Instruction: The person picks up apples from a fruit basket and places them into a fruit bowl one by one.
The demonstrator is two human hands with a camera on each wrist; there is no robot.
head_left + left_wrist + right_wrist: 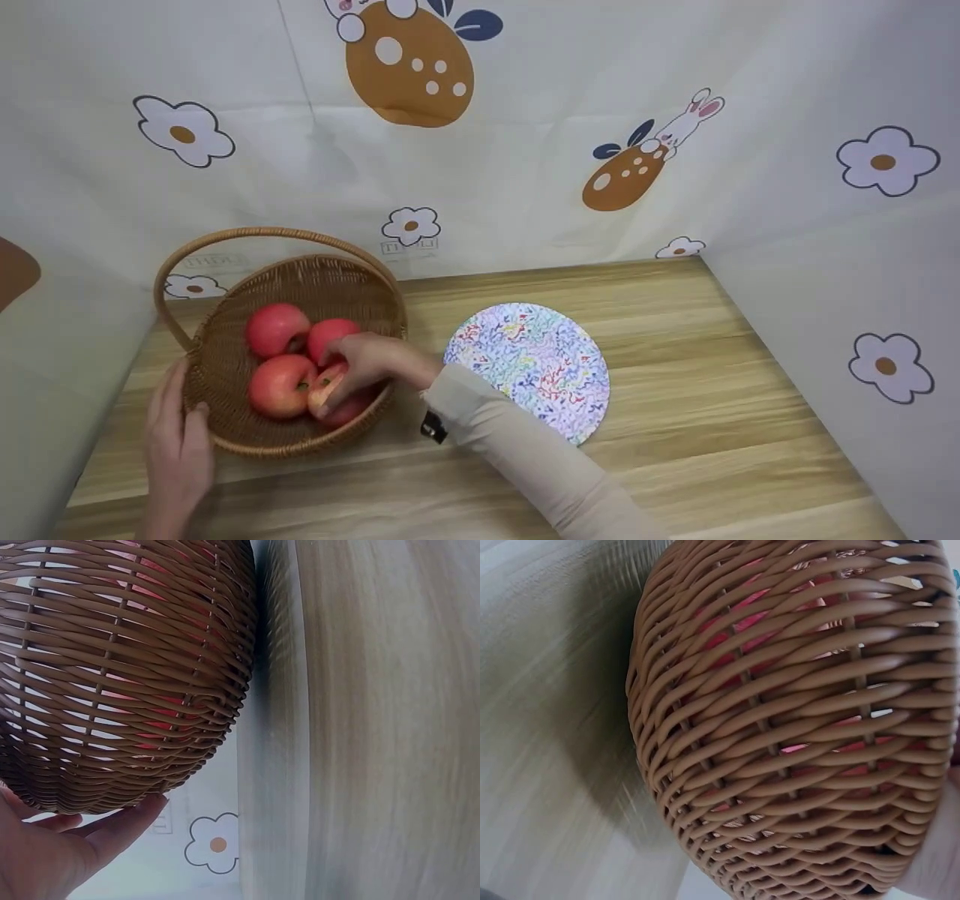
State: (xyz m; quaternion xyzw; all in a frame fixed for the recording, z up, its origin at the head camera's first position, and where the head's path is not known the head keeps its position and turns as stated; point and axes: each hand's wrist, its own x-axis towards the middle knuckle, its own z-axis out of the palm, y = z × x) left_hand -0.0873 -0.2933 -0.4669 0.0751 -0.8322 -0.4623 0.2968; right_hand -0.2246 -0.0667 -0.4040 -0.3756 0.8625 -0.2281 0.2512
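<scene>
In the basket [324, 285], the right hand [369, 361] grips an apple [320, 387] beside other apples [280, 385]. The left hand [178, 446] rests straight fingers against the basket's side. A round disc [529, 360] lies close by.

Free way into the basket [219, 379] from the front, handle [262, 232] arched behind.

Apples [282, 384] in basket [330, 285], left of disc [531, 364]

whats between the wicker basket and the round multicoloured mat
The head view shows a strip of wood-grain tabletop between the wicker basket and the round multicoloured mat, crossed by the right wrist and beige cuff, with a small black object beside it.
</scene>
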